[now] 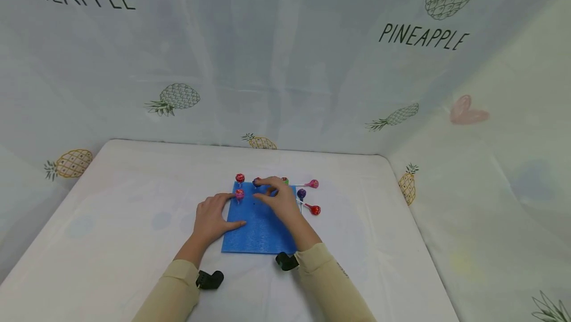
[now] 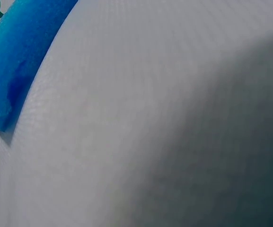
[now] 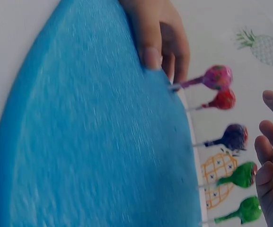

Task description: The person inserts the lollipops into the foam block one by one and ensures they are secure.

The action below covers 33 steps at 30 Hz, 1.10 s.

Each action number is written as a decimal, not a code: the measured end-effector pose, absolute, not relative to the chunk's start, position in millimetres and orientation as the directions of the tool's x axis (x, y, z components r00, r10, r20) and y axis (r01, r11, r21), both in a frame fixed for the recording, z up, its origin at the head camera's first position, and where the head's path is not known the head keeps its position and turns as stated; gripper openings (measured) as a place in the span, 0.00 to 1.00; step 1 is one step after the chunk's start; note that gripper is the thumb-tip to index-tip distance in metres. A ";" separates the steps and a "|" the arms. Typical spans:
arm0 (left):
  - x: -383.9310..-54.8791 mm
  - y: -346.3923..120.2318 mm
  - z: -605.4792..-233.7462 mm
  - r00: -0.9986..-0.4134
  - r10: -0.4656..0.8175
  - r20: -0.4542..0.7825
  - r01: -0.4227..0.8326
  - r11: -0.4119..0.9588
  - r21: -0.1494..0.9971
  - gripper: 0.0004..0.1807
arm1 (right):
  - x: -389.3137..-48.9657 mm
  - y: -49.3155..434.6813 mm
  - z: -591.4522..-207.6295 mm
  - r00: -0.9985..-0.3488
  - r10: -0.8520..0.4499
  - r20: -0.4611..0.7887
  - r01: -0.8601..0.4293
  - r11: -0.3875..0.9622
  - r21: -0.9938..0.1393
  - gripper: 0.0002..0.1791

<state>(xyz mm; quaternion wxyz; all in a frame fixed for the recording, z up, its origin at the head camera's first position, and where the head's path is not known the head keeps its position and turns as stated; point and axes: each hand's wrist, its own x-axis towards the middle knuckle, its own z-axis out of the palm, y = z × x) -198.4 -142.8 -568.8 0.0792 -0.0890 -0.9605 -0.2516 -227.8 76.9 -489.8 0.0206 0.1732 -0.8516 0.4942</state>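
A blue foam board (image 1: 263, 235) lies on the table, with several lollipops standing by their sticks along its far side. In the right wrist view these are a pink lollipop (image 3: 217, 77), a red lollipop (image 3: 224, 99), a dark purple lollipop (image 3: 235, 137) and green ones (image 3: 244, 175). My left hand (image 1: 210, 217) rests at the board's left edge, thumb on its top and fingers spread toward the far corner. Over the far part hovers my right hand (image 1: 283, 205), thumb and index apart, nothing between them. Its index fingertip overlaps the purple lollipop in the head view.
Right of the board, loose lollipops lie on the white table (image 1: 134, 203): a pink one (image 1: 314, 184), a purple one (image 1: 301, 193) and a red one (image 1: 315, 210). Behind the table hangs a pineapple-print curtain (image 1: 285, 64). Black wrist cameras sit at both sleeves.
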 end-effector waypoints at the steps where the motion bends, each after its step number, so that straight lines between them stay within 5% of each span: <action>1: -198.0 -142.7 -568.4 -0.972 0.131 0.195 0.210 0.857 0.471 0.50 | -227.8 79.7 -489.5 -0.942 -0.265 0.205 -0.310 0.456 -0.834 0.17; 20: -197.8 -142.2 -569.1 -0.972 0.125 0.199 0.209 0.845 0.492 0.50 | -235.8 134.0 -492.8 -0.952 -0.135 0.275 -0.305 0.503 -0.809 0.15; 33: -198.6 -143.3 -569.6 -0.972 0.129 0.194 0.210 0.847 0.488 0.50 | -251.3 174.3 -507.2 -0.978 -0.043 0.205 -0.193 0.568 -0.800 0.17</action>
